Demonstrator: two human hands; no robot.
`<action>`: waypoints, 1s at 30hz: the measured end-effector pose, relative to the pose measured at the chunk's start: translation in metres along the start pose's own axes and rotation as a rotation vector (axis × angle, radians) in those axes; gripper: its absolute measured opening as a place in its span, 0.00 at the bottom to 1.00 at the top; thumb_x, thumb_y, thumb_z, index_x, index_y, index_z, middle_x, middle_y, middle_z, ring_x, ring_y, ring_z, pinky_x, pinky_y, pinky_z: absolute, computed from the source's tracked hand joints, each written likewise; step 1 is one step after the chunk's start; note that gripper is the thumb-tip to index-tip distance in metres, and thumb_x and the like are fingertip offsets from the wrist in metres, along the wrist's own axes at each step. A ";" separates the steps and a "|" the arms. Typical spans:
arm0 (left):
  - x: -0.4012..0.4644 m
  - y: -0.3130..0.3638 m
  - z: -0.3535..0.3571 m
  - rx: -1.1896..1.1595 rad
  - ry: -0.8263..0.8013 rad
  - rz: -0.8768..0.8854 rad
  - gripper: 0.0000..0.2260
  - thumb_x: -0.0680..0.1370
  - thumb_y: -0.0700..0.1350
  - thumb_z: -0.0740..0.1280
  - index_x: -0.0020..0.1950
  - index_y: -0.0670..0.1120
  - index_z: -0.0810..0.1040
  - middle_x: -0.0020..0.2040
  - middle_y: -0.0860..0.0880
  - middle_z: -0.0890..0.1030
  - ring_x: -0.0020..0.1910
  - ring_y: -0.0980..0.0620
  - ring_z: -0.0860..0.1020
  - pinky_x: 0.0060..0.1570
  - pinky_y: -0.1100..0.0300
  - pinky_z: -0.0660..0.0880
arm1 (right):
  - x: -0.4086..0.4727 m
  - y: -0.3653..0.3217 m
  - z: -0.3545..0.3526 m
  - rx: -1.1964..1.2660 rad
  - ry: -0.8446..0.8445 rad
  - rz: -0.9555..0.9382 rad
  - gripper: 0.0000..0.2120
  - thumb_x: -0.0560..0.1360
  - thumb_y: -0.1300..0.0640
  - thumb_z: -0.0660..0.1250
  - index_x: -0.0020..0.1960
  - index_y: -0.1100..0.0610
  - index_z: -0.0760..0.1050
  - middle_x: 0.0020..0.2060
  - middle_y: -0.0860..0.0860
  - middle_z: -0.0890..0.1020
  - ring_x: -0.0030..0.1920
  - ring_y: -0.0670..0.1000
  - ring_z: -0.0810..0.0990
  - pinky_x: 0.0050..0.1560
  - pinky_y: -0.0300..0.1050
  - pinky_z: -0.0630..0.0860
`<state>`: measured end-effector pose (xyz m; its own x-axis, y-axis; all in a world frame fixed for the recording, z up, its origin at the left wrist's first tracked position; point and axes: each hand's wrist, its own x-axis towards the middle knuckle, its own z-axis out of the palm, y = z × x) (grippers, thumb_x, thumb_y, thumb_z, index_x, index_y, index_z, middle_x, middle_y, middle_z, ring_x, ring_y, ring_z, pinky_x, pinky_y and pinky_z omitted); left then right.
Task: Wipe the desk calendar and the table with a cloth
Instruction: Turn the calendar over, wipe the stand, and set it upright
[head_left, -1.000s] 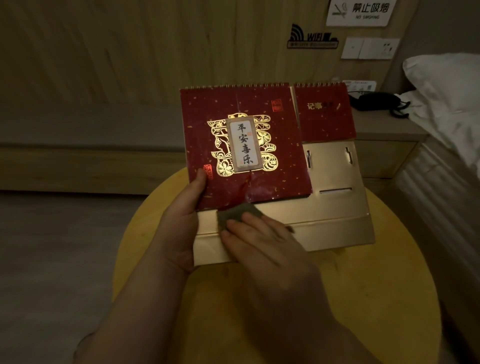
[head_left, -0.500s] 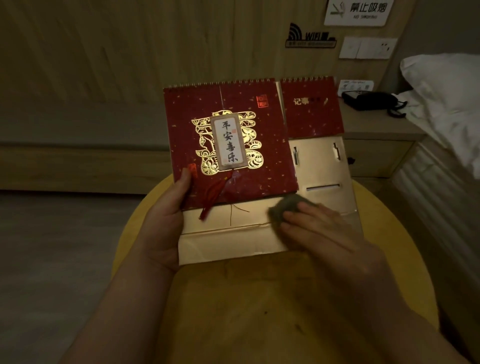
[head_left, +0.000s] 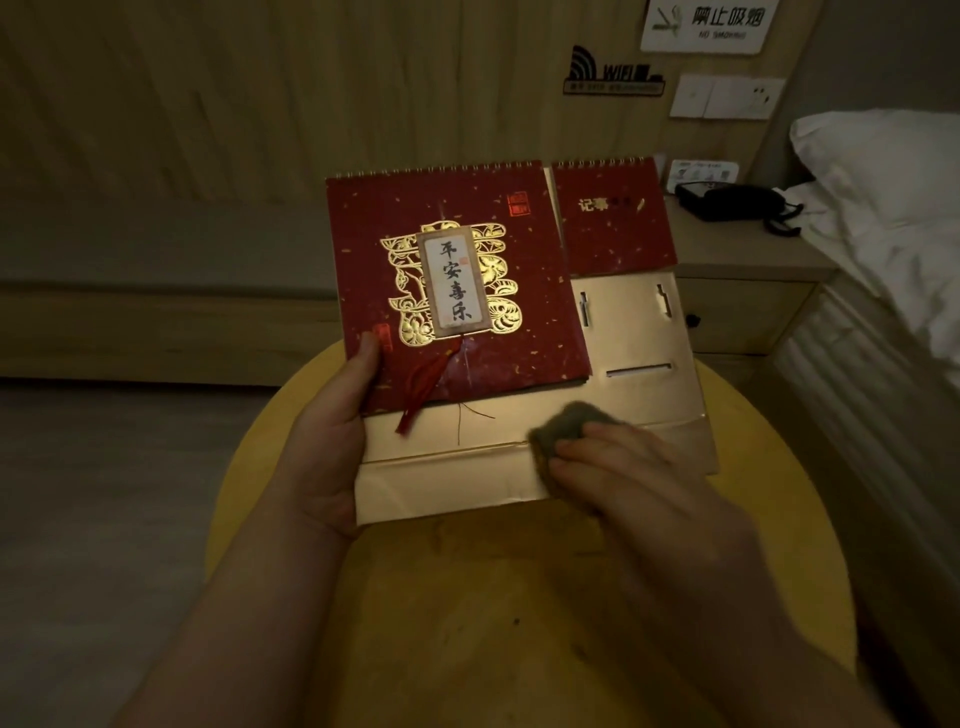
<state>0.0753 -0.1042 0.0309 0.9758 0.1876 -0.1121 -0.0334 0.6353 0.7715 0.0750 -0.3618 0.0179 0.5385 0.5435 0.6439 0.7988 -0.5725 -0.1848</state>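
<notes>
Bare forearms, no sleeves; hands (head_left: 332, 447) ungloved, no rings

Calendar (head_left: 457, 291): red spiral-bound cover, gold base, tilted up over my round yellow table (head_left: 519, 623), at 12 o'clock. Cloth (head_left: 563, 423): small, dark, bunched, pressed on the base's lower right.

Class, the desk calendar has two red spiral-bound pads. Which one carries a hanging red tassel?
The larger left pad, beside the left hand. Its tassel hangs below the gold emblem; the smaller right pad has none.
</notes>
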 end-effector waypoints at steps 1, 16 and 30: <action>0.000 -0.001 0.001 0.006 -0.005 -0.001 0.19 0.77 0.58 0.68 0.59 0.48 0.89 0.57 0.41 0.88 0.52 0.41 0.88 0.45 0.46 0.85 | 0.004 -0.011 0.008 0.019 0.002 -0.021 0.16 0.80 0.63 0.64 0.63 0.57 0.84 0.63 0.52 0.84 0.68 0.52 0.80 0.73 0.53 0.73; -0.003 0.006 -0.001 0.029 -0.020 -0.033 0.23 0.78 0.57 0.65 0.64 0.43 0.85 0.59 0.40 0.87 0.55 0.42 0.87 0.55 0.46 0.84 | 0.013 -0.050 0.041 0.100 -0.050 -0.211 0.14 0.85 0.61 0.64 0.68 0.59 0.81 0.68 0.55 0.82 0.73 0.52 0.76 0.79 0.50 0.65; 0.000 0.004 -0.007 0.046 0.026 0.043 0.17 0.78 0.57 0.67 0.55 0.50 0.90 0.56 0.45 0.89 0.51 0.44 0.88 0.44 0.49 0.85 | -0.033 0.076 -0.018 -0.081 -0.013 -0.049 0.20 0.80 0.67 0.67 0.70 0.57 0.77 0.73 0.55 0.76 0.77 0.53 0.71 0.77 0.62 0.68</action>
<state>0.0734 -0.0961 0.0299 0.9679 0.2332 -0.0941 -0.0643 0.5913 0.8039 0.1132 -0.4346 -0.0039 0.5031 0.5796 0.6410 0.8003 -0.5924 -0.0926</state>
